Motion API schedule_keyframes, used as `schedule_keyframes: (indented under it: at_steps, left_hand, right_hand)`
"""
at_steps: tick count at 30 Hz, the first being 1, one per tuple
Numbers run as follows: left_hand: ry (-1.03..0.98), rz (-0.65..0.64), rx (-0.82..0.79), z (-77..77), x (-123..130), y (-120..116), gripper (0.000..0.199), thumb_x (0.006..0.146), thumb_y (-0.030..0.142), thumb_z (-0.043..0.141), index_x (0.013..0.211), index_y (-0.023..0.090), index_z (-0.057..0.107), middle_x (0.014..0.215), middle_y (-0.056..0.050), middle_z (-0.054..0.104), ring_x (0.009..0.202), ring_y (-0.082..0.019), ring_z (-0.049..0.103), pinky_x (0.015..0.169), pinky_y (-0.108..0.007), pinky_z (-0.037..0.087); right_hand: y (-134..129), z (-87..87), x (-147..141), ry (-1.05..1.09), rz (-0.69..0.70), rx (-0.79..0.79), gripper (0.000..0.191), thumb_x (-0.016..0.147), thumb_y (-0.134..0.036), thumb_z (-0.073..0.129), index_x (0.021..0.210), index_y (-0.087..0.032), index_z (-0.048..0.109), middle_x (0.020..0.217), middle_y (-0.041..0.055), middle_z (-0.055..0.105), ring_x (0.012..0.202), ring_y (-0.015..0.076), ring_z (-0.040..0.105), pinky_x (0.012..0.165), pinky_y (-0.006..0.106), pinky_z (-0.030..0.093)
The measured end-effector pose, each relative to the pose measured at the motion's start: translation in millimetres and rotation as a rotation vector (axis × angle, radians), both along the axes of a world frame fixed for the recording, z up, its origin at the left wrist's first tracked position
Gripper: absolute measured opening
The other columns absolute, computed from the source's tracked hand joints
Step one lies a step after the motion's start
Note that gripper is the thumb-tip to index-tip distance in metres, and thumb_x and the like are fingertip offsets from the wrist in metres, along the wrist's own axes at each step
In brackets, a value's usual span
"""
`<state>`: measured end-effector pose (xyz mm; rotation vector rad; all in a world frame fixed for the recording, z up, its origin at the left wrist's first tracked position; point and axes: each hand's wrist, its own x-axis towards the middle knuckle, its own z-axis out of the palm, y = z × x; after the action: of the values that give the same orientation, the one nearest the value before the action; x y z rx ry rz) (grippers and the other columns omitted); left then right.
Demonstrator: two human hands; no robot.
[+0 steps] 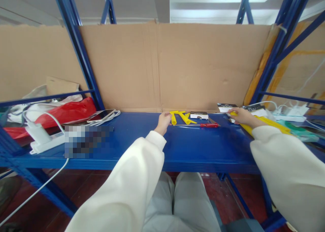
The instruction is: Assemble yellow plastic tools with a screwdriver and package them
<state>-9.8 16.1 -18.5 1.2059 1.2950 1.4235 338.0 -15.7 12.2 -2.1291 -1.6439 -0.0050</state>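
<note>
My left hand (164, 123) is closed, thumb and fingertips pinched on the end of a yellow plastic part (173, 118) near the back of the blue table. A second, branching yellow piece (186, 118) lies just right of it. In front of these rests a screwdriver (209, 125) with a red handle, its thin shaft pointing left. Over at the right, my right hand (241, 117) has its fingers closed on a small bit of yellow plastic (233, 113). Longer yellow pieces (273, 124) lie beneath and beyond that wrist. The fingertips of both hands are small and partly hidden.
Black-and-white packets (199, 115) lie behind the screwdriver. A cardboard sheet (157, 69) walls the back of the blue table (142, 147). At left are a white power strip (49, 142), cables and a red bag (68, 112). Blue posts (78, 52) frame both sides.
</note>
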Motion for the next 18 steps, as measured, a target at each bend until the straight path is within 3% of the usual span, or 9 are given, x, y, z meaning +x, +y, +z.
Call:
schedule_keyframes:
  at_steps: [3,9,14,18]
  left_hand:
    - [0.022,-0.015,-0.013,1.0,0.7,-1.6,0.030,0.087,0.006,0.056,0.117,0.008,0.065,0.117,-0.016,0.070,0.080,-0.014,0.068,0.048,-0.016,0.042]
    - [0.043,-0.040,-0.037,2.0,0.9,-1.9,0.031,0.088,0.005,0.055,0.117,0.007,0.064,0.120,-0.017,0.069,0.077,-0.013,0.069,0.046,-0.016,0.042]
    - [0.057,-0.051,-0.032,-0.9,0.7,0.9,0.033,0.087,0.007,0.055,0.119,0.008,0.063,0.120,-0.017,0.069,0.082,-0.014,0.070,0.045,-0.014,0.040]
    - [0.061,-0.051,-0.028,-3.0,0.7,3.1,0.034,0.086,0.008,0.056,0.119,0.009,0.063,0.119,-0.017,0.069,0.084,-0.015,0.070,0.045,-0.013,0.041]
  right_hand:
    - [-9.6,-6.0,6.5,0.089,-0.019,-0.095,0.028,0.092,-0.010,0.053,0.116,-0.011,0.067,0.045,-0.0034,0.055,0.047,0.0155,0.061,0.058,0.022,0.050]
    - [-17.1,-16.1,11.4,0.212,-0.029,-0.160,0.024,0.095,-0.007,0.045,0.114,-0.012,0.059,0.037,-0.0075,0.044,0.038,0.0153,0.052,0.044,0.021,0.041]
    - [-14.9,-18.0,9.2,0.213,-0.066,-0.157,0.036,0.097,-0.010,0.045,0.133,-0.009,0.045,0.039,-0.0103,0.041,0.034,0.0156,0.048,0.040,0.021,0.038]
    - [-14.6,-16.0,3.3,0.169,-0.049,-0.231,0.043,0.093,-0.005,0.044,0.136,-0.004,0.049,0.041,-0.0076,0.045,0.033,0.0151,0.048,0.040,0.022,0.039]
